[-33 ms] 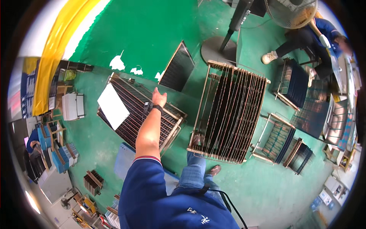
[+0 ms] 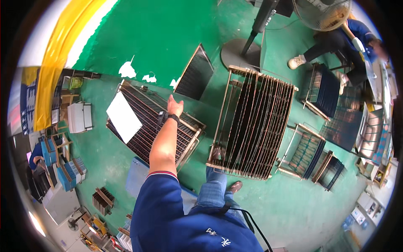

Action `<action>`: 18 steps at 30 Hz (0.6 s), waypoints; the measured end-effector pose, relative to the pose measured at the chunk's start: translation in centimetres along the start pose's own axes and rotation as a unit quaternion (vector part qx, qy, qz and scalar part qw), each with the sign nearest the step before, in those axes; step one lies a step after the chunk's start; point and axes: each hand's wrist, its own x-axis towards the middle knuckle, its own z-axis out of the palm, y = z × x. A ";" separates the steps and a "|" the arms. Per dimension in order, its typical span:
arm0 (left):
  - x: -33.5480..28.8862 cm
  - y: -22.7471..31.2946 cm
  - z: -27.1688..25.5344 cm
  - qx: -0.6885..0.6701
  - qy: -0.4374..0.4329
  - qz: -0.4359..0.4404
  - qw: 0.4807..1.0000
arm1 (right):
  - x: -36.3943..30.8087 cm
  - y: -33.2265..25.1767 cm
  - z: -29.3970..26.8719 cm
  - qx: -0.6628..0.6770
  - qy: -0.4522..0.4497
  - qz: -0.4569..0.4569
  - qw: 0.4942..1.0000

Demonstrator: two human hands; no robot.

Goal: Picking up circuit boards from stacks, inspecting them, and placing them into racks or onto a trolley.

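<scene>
My left hand [image 2: 175,106] reaches forward over the far right part of a slatted rack [image 2: 157,134] with dark slots. A finger points ahead and the thumb stands apart from it; nothing shows in the hand. Around the wrist is a black band [image 2: 173,119], with a small dark device [image 2: 161,117] beside it. Just beyond the fingertips stands a dark rectangular panel [image 2: 195,73] with a thin light edge; a small gap seems to lie between. On the rack's left side rests a white sheet [image 2: 124,117], tilted. My right hand is out of view.
A second rack [image 2: 256,126] full of dark upright panels stands ahead to my right, by my feet. Beyond it is a pedestal fan [image 2: 241,54]. A seated person [image 2: 357,42] works at far right near smaller racks [image 2: 300,153]. A green surface [image 2: 155,33] lies ahead.
</scene>
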 end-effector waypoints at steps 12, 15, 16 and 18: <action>0.3 1.3 2.7 0.028 0.024 0.034 0.999 | -3.5 2.9 2.3 0.023 0.016 0.044 0.999; 0.3 1.2 3.2 0.053 0.048 0.039 0.997 | -4.0 3.4 2.4 0.027 0.014 0.050 0.998; 0.3 1.2 3.3 0.057 0.064 0.047 0.995 | -4.2 3.7 2.4 0.029 0.016 0.052 0.998; 0.3 1.1 3.5 0.043 0.076 0.057 0.995 | -4.6 4.2 2.2 0.031 0.016 0.055 0.998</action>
